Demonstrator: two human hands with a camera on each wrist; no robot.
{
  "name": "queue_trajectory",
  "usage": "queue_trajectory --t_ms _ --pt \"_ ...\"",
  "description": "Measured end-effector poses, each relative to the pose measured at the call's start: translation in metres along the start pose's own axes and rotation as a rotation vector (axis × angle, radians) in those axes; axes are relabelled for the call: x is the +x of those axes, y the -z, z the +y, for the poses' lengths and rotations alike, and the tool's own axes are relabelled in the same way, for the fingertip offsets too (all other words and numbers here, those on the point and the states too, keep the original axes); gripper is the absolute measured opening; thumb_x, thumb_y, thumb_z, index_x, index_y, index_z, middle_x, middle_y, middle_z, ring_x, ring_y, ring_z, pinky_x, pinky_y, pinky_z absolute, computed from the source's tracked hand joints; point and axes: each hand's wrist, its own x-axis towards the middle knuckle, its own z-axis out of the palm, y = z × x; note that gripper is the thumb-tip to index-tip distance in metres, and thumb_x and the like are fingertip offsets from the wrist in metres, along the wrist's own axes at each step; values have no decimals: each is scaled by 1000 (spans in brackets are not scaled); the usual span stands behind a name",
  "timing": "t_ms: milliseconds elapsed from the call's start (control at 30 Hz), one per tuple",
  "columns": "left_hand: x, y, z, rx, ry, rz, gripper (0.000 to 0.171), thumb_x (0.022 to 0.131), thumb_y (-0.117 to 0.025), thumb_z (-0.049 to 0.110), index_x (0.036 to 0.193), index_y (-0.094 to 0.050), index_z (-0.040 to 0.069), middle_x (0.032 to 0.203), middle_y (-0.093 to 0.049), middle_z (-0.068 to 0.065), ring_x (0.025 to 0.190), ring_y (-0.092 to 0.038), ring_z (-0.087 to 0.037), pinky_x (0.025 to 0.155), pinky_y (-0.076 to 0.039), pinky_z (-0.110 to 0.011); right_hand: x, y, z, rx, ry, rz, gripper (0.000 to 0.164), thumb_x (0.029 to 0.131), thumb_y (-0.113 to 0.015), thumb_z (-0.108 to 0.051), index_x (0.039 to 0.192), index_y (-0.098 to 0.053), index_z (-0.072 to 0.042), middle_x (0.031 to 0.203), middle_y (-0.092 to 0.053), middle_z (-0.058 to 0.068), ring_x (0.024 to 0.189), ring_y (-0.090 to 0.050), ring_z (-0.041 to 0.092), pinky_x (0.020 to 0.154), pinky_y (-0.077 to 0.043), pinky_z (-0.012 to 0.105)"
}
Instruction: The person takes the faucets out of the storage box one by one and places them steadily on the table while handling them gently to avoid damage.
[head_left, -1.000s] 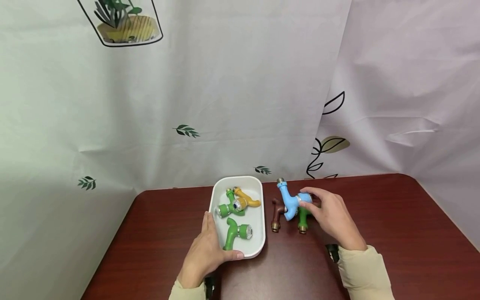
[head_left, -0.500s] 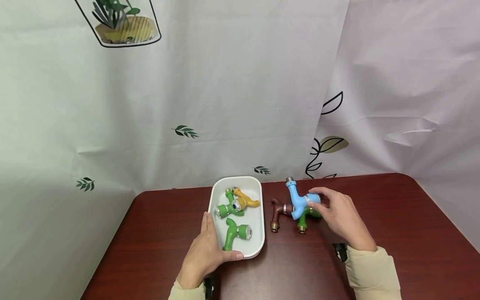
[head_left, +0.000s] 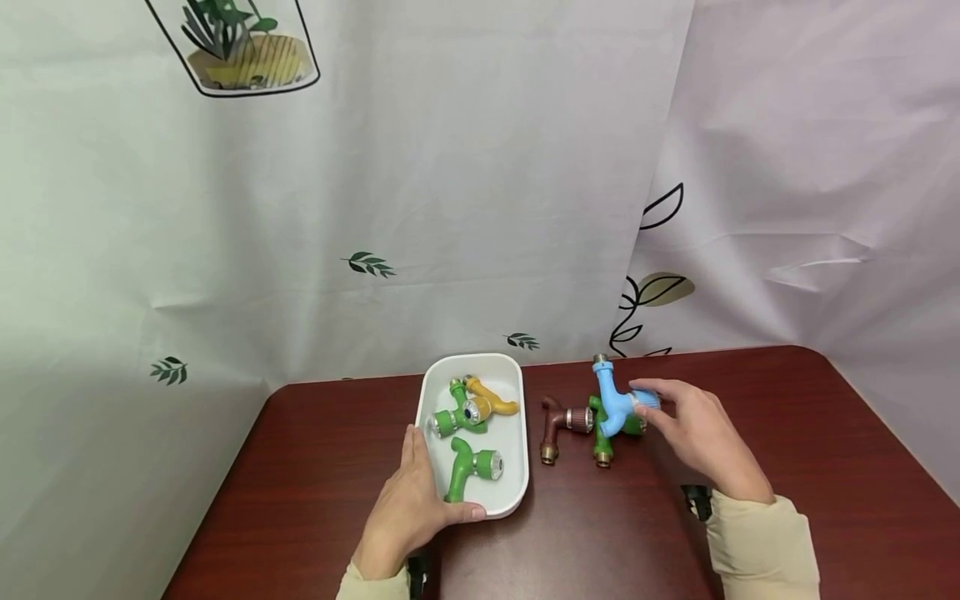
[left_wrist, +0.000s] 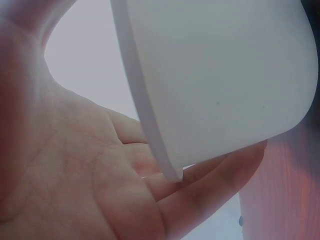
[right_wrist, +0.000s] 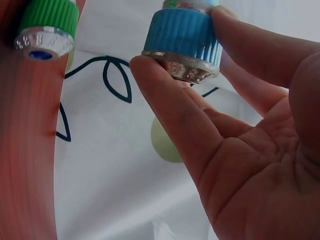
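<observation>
A blue tap (head_left: 617, 402) hangs above the green tap (head_left: 602, 452) on the right, partly covering it. By its ribbed knob (right_wrist: 182, 35) my right hand (head_left: 701, 429) pinches the blue tap between thumb and fingers. My left hand (head_left: 408, 500) holds the near left corner of a white tray (head_left: 517, 492), thumb at the near rim and fingers along the left side. In the left wrist view the fingers (left_wrist: 215, 200) lie against the tray's outer wall. Inside the tray are a yellow tap (head_left: 495, 404), a green tap (head_left: 459, 419) behind it, and another green tap (head_left: 468, 467) nearer.
A brown tap (head_left: 553, 427) lies on the dark red wooden table (head_left: 570, 533), between the tray and the green tap. A pale printed cloth (head_left: 450, 208) hangs behind the table's far edge.
My right hand has moved right with the blue tap, from above the brown tap to above the green one. The left hand and the tray have stayed in place.
</observation>
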Motion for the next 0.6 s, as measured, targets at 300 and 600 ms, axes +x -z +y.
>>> queue_trajectory --t_ms 300,600 --pt "0 0 0 3 -4 -3 145 56 -96 51 152 -12 -18 160 -13 -35 129 -50 -45 102 -44 -53 -2 8 9 -37 23 -40 34 93 -73 -16 126 -70 -8 125 -66 19 115 -59 41 91 -47 57" --pt "0 -1 1 -5 1 -3 144 56 -97 50 152 -13 -17 160 -14 -34 132 -47 -45 103 -43 -52 -2 11 17 -59 54 -79 30 90 -75 -12 120 -73 -8 117 -69 16 112 -61 39 89 -47 56"
